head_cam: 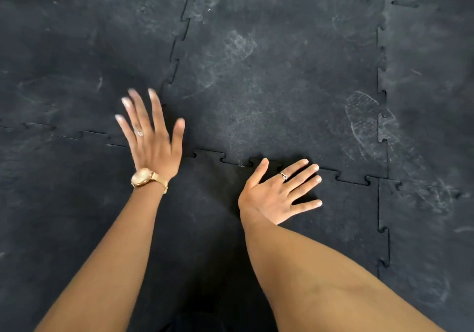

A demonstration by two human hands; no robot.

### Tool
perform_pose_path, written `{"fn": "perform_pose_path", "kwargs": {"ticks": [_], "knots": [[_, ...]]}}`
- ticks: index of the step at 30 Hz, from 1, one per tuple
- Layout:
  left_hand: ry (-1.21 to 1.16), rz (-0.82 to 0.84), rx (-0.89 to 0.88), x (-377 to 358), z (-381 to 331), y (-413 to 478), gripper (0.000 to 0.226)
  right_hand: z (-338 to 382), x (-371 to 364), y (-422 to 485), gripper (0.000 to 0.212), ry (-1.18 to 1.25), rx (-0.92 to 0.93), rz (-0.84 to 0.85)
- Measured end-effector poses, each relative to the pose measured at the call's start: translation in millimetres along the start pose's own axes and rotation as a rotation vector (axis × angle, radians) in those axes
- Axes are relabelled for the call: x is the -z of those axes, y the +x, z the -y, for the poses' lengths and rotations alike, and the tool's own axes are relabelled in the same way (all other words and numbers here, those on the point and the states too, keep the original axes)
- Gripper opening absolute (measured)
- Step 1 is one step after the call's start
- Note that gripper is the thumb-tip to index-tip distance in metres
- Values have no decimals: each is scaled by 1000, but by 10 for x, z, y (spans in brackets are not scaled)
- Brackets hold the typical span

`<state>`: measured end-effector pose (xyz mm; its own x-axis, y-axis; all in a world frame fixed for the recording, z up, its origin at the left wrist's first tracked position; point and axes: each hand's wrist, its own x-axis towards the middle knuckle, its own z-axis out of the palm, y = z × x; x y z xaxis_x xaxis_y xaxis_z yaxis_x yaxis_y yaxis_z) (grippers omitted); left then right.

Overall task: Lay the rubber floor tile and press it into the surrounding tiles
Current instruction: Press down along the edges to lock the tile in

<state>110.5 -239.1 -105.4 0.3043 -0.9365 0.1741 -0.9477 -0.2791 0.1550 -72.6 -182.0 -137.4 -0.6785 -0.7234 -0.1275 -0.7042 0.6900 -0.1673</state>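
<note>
A black rubber floor tile [341,211] with jigsaw edges lies flat in front of me, its far toothed edge meshed with the dusty tile [277,83] beyond it. My right hand [279,193] rests palm down with spread fingers on the near tile, just below that far seam [343,176]. My left hand [151,137], blurred, with fingers spread and a gold watch on its wrist, is over the corner where the seams meet; I cannot tell whether it touches the floor. Neither hand holds anything.
Interlocked black rubber tiles cover the whole floor. Another tile [64,49] lies at the far left and one [431,62] at the right, past a vertical seam [382,75]. Pale dusty shoe prints [369,121] mark the far tiles.
</note>
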Motion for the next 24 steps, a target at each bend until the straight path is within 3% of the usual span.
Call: {"fn": "perform_pose_path", "kwargs": {"ticks": [3, 8, 13, 17, 19, 21, 24], "knots": [[101, 250, 33, -258, 124, -62, 80, 11, 8, -8, 80, 2, 11, 6], [24, 236, -13, -101, 80, -60, 80, 4, 8, -15, 80, 13, 7, -31], [40, -43, -1, 247, -69, -451, 77, 10, -16, 12, 80, -5, 2, -18], [126, 231, 131, -78, 21, -749, 92, 27, -20, 13, 80, -8, 0, -40], [130, 240, 145, -102, 36, -736, 92, 21, 23, 17, 79, -14, 22, 7], [110, 235, 133, -75, 35, -710, 92, -59, 58, -120, 78, -26, 141, 36], [96, 238, 151, -85, 50, -727, 91, -282, 72, -707, 73, -36, 544, 100]]}}
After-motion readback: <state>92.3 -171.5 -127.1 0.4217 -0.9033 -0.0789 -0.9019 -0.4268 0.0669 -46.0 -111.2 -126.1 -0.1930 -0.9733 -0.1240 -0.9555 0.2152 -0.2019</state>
